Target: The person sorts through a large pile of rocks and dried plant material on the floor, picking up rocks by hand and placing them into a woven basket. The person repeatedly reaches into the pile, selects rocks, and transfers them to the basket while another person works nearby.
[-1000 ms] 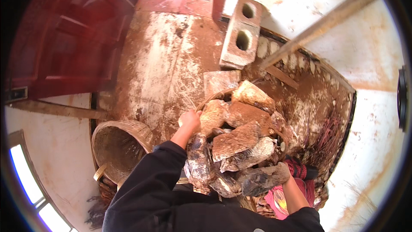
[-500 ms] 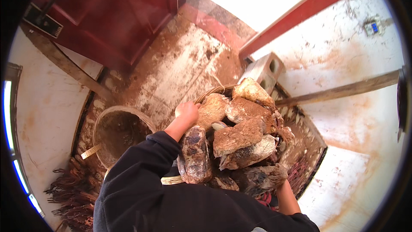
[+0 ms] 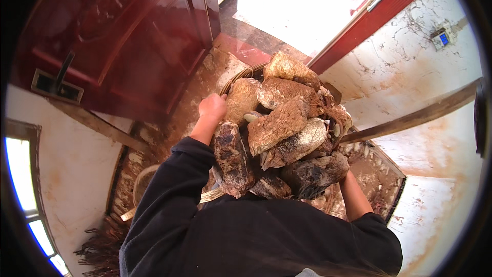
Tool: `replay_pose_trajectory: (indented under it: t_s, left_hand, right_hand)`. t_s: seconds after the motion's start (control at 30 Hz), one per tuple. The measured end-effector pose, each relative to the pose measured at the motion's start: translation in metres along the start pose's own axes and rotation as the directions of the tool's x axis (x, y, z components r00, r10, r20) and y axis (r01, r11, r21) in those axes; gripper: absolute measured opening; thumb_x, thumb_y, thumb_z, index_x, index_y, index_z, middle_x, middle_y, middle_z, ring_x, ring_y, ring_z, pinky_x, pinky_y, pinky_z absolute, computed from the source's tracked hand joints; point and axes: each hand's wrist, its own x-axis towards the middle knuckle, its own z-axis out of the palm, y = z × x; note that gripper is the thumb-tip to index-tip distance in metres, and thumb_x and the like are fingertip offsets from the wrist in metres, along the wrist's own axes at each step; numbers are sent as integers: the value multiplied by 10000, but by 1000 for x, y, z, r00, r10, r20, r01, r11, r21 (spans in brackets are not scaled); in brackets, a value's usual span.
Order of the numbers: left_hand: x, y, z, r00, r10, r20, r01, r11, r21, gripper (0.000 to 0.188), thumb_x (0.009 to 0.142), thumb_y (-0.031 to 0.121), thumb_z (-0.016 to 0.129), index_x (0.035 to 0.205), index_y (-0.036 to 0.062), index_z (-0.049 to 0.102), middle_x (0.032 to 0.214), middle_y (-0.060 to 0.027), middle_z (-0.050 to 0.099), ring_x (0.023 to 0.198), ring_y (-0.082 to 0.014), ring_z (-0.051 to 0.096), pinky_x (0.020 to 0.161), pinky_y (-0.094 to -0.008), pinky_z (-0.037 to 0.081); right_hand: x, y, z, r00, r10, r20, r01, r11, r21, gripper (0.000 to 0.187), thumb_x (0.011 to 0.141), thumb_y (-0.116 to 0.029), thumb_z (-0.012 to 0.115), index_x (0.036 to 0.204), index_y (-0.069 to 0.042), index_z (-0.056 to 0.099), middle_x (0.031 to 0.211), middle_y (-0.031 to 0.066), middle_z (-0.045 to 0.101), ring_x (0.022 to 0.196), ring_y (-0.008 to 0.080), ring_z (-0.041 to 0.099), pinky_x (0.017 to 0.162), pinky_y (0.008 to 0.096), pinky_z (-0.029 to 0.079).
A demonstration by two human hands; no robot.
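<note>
A wicker basket [image 3: 240,76], heaped with several brown, dirt-crusted oblong blocks [image 3: 279,123], is held in front of my body. On the left, my left hand [image 3: 213,107] is closed around the basket's rim, next to a tan block. Low on the right, my right hand [image 3: 346,178] reaches in against the load beside a dark, blackened block [image 3: 316,173]; its fingers are hidden. The heap covers most of the basket, and a pale strip [image 3: 211,195] shows close to my sleeve.
A red door [image 3: 128,46] stands open at the upper left, with a bright doorway [image 3: 287,5] beyond. A wooden bar [image 3: 420,110] slants along the stained right wall. A second basket [image 3: 143,182], partly hidden by my arm, and dark dried stalks [image 3: 102,243] lie at lower left.
The loaded basket and both hands have shifted up in the view, toward the doorway. The second basket is now mostly behind my left arm, and the hollow block by the doorway is covered.
</note>
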Motion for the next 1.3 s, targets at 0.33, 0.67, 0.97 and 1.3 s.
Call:
replay_pose_trajectory:
  t_s: [0.33,0.67,0.97,1.3]
  left_hand:
    - [-14,-5,1,998,-39,-47,39,999,-10,480,888,440,391,980,5,571,980,-212,608,957,-341,576,817,-420,438]
    - [-12,-10,7,994,1,-113,-13,994,-105,490,881,428,405,988,-18,577,994,-232,597,984,-370,553,843,-433,420]
    - [-15,-4,6,988,23,-153,-35,996,-82,519,875,451,405,980,-29,575,1008,-259,582,986,-394,547,839,-451,422]
    - [3,-16,11,996,-9,-85,15,998,67,519,891,452,377,1014,-19,556,1036,-248,572,1013,-384,530,856,-441,405]
  right_hand:
    - [38,6,-25,999,-10,-45,15,995,99,308,869,-191,403,1035,25,547,875,140,603,794,267,580,724,393,470]
    - [20,-13,-2,846,-530,-49,426,730,-535,323,875,-258,380,980,-10,558,813,101,590,751,254,562,688,381,454]
    - [23,-16,-8,936,-344,-78,333,935,-120,270,855,-201,437,1003,-19,571,870,101,612,781,238,582,712,381,463]
    - [17,-8,11,881,-473,-34,451,858,-245,227,819,-226,481,883,-39,593,703,60,589,601,203,560,575,342,459]
